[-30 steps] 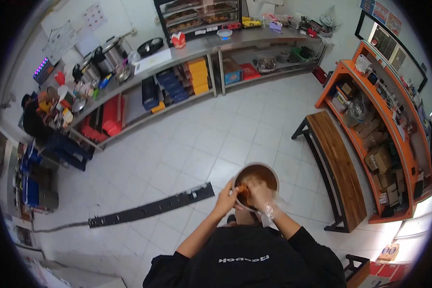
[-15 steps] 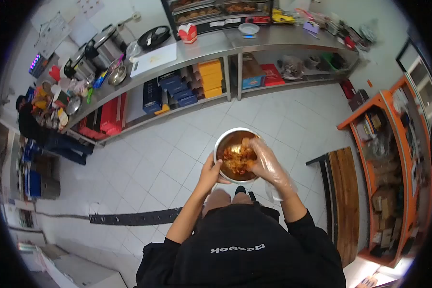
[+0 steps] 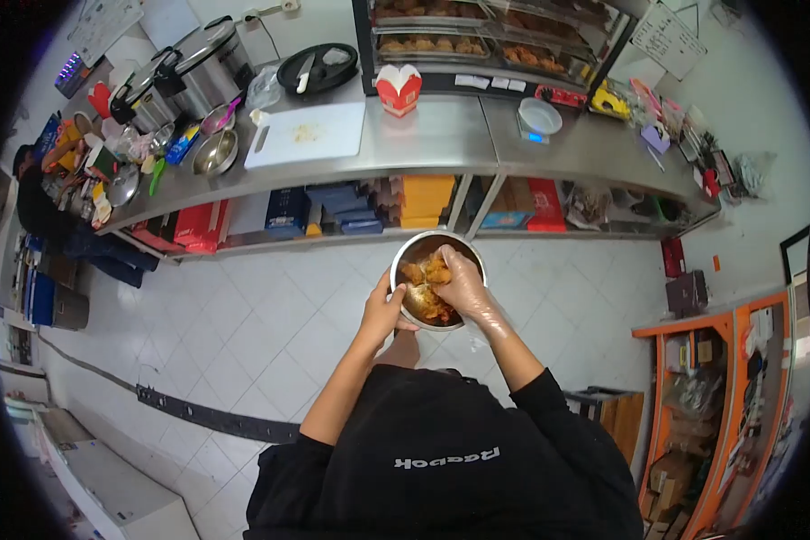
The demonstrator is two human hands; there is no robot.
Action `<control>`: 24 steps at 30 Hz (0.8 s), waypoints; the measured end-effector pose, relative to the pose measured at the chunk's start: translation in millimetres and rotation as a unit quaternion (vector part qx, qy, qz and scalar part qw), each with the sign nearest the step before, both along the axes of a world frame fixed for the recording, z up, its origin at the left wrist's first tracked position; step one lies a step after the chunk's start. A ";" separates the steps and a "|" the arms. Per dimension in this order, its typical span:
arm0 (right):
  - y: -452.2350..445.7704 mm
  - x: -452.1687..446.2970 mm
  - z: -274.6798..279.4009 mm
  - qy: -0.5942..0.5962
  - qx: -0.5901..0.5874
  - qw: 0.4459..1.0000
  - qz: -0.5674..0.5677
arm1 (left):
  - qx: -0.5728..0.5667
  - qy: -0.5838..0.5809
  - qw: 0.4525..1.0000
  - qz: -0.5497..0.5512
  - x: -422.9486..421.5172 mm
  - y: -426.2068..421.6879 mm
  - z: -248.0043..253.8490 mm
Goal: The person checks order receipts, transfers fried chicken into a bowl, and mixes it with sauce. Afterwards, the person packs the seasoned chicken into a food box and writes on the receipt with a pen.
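Observation:
A metal mixing bowl [image 3: 419,251] is held in the air in front of my body. My bare left hand [image 3: 382,311] grips its left rim, with the thumb over the edge and the fingers underneath. Inside lie orange-brown pieces of fried chicken [image 3: 430,309], coated in what looks like sauce. A clear plastic glove covers my right hand [image 3: 464,284]. This hand reaches into the bowl with its fingers curled round a piece of fried chicken [image 3: 436,269]; the fingertips are partly hidden.
Ahead runs a steel counter [image 3: 450,135] with a white cutting board [image 3: 333,135], a red takeaway box [image 3: 398,91] and a scale [image 3: 536,138]. A display case [image 3: 477,67] holds fried food. Another person [image 3: 49,211] stands at left. Orange shelving [image 3: 654,405] is at right.
I have come closer to the counter, carrying the bowl along. Inside the bowl, my right hand has shifted and the chicken pieces lie differently.

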State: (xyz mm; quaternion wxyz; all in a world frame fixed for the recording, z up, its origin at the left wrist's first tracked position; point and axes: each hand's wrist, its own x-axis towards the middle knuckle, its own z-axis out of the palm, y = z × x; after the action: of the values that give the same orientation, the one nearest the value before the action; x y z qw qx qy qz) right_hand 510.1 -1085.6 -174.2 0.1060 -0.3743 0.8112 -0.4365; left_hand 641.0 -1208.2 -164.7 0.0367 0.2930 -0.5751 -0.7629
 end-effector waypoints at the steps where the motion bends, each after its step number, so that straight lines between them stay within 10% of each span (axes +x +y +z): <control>1: -8.4 -28.6 6.0 0.034 -0.029 0.998 0.048 | -0.015 0.018 1.000 0.011 -22.2 -14.1 -3.1; 12: -118.6 -199.0 -22.1 0.017 0.288 0.957 -0.012 | -0.059 0.004 0.998 0.021 -226.9 -103.9 -31.6; 16: -145.3 -281.0 -83.2 0.016 0.137 0.990 0.019 | -0.028 -0.013 0.998 0.053 -284.0 -134.0 -57.0; 24: -189.1 -415.7 -76.4 -0.363 -0.027 0.920 0.144 | 0.034 -0.028 0.991 0.129 -371.0 -180.5 -90.1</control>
State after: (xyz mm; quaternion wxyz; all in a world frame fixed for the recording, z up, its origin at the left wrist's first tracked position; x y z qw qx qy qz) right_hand 94.4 -1274.7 -250.6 0.4445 -0.3053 0.6425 -0.5445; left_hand 270.0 -1388.7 -254.8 0.1087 0.3875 -0.5071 -0.7621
